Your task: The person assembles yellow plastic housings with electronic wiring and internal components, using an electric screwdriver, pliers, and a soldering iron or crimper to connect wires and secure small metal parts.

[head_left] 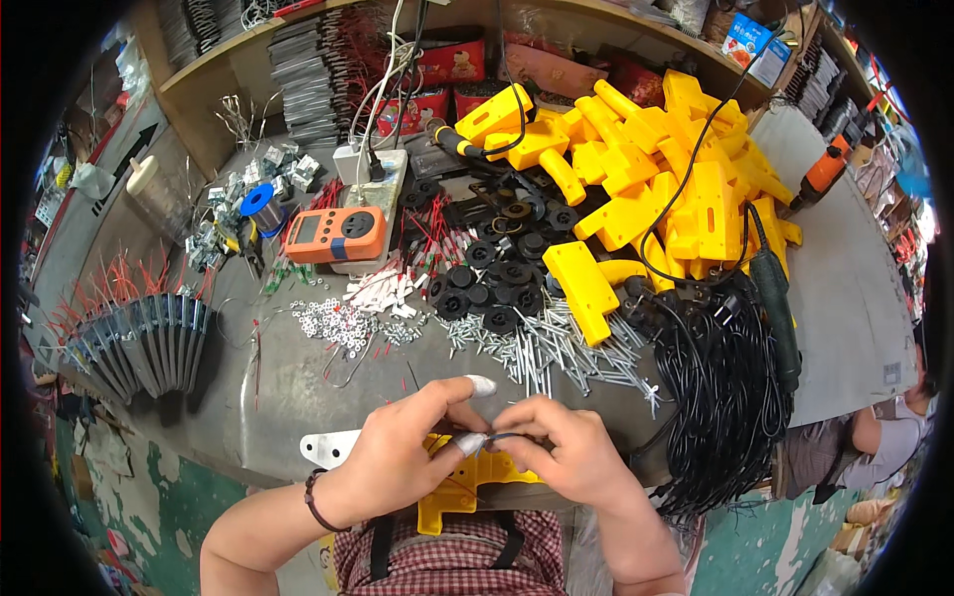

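Note:
Just in front of me, my left hand (397, 457) and my right hand (574, 452) meet over a yellow plastic housing half (431, 509). Between their fingertips is a thin dark wire (510, 434), pinched from both sides. White coverings wrap the thumb and index fingertip of my left hand; the thumb presses at the wire's end. The housing lies with its hollow side up at the bench edge, partly hidden under the hands. A pale metal plate (320, 449) with holes shows beside my left hand.
Beyond my hands lie long screws (537, 348), black round caps (500, 319), and small white rings (333, 326). Yellow housings (621, 214) are heaped behind. Black cables (701, 427) and a dark-handled tool (774, 308) are right. An orange meter (338, 234) stands left. Another person (879, 437) sits at far right.

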`<state>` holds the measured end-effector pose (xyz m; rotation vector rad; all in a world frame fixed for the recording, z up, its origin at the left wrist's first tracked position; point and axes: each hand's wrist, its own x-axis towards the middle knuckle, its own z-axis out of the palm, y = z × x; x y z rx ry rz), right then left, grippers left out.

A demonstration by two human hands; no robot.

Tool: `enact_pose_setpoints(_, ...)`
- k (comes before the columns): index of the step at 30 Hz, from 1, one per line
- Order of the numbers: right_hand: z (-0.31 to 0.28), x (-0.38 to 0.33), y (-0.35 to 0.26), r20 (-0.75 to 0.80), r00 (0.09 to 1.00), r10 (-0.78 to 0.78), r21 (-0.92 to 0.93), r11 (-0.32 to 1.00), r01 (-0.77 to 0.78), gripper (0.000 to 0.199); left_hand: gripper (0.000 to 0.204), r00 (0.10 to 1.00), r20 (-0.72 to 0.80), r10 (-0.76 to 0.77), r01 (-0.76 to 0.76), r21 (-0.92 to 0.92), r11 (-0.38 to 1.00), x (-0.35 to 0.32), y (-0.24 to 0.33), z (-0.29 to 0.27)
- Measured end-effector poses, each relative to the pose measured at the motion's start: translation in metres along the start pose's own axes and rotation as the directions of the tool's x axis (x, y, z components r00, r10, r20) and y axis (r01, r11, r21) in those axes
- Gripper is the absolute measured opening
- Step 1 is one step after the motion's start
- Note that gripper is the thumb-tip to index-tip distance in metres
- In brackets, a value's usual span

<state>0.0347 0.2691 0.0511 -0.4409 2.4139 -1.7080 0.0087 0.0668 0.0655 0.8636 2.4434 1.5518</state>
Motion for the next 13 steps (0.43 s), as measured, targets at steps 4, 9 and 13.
enact_pose_setpoints(4,0.004,-0.001,0.003,0.019,0.999,-0.039,-0.102,0.994,0.041,0.031,0.047,0.998,-0.027,0.057,-0.056,0.043,0.997,-0.004,-0.006,0.004)
enact_pose_setpoints(9,0.0,0.007,-0.01,0.11,0.977,0.183,0.158,0.967,-0.199,0.03,0.048,0.993,-0.014,0.118,-0.117,0.026,0.993,-0.004,-0.011,0.005)
enact_pose_setpoints(13,-0.003,0.006,0.007,0.15,0.976,0.156,0.045,0.985,-0.164,0.038,0.057,0.999,0.048,0.021,-0.023,0.039,0.999,-0.007,-0.012,-0.001)
